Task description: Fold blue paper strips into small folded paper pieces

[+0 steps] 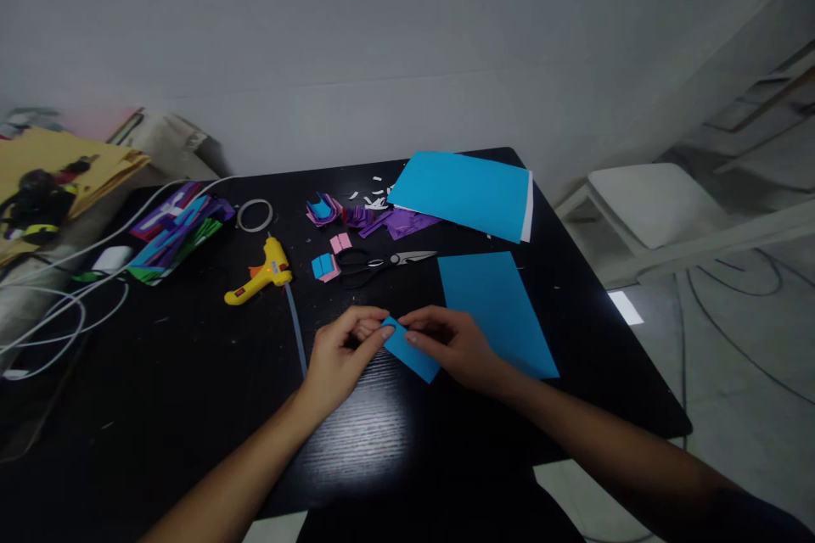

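Observation:
Both hands hold a small blue strip of paper (413,354) above the dark table, near its front middle. My left hand (347,352) pinches the strip's far left corner between thumb and fingers. My right hand (455,344) grips its upper edge, thumb on top and fingertips close to the left ones. Beside the right hand lies a larger blue sheet (503,305), partly under the wrist. Just beyond the hands, scissors (388,261) lie with their blades pointing right. Small folded blue and pink paper pieces (324,265) sit by the scissors' handles.
A yellow glue gun (264,273) with a glue stick lies left on the black table (210,407), near a tape roll (255,215). Behind are a blue paper stack (464,191), purple scraps (407,222) and white snippets. Cables (76,297) cross the left side; a white chair (655,204) stands right.

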The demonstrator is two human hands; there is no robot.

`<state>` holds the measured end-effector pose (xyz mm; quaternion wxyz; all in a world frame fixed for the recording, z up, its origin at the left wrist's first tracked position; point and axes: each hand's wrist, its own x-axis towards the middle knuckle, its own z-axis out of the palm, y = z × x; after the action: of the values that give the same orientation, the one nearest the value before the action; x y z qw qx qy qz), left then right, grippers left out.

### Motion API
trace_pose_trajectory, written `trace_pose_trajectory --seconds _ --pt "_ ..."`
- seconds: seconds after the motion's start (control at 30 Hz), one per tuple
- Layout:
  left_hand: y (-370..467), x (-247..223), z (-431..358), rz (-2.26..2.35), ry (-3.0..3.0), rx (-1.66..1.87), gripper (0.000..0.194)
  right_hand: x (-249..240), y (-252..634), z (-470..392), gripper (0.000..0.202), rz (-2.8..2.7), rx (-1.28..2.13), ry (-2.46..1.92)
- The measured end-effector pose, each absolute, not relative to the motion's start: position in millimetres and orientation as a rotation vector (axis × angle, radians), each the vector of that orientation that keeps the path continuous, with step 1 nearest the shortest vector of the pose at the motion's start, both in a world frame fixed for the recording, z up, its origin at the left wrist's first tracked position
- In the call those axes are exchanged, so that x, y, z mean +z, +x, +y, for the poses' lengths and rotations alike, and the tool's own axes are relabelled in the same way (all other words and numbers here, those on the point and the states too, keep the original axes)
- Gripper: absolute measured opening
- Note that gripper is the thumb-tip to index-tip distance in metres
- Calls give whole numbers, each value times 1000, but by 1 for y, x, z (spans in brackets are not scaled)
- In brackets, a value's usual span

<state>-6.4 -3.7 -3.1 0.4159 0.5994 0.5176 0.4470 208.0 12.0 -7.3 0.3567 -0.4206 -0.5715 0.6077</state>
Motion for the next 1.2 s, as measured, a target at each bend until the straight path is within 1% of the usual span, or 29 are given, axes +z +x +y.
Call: trace_pose_trajectory --seconds 0.17,0.67,1.07,1.2 --pt "-6 -2 -4 1298 1489 1124 20 -8 208 12 20 -1464 1559 -1095" --pt "-5 -1 -4 1295 1525 1162 17 -9 209 12 18 -1477 1516 -1108" --pt "-7 -4 -2 1285 1540 1135 17 -10 209 13 16 -1504 1507 -1121" --pt "-7 -3 -3 1293 1555 1126 14 -10 209 13 16 -1516 1502 -1120"
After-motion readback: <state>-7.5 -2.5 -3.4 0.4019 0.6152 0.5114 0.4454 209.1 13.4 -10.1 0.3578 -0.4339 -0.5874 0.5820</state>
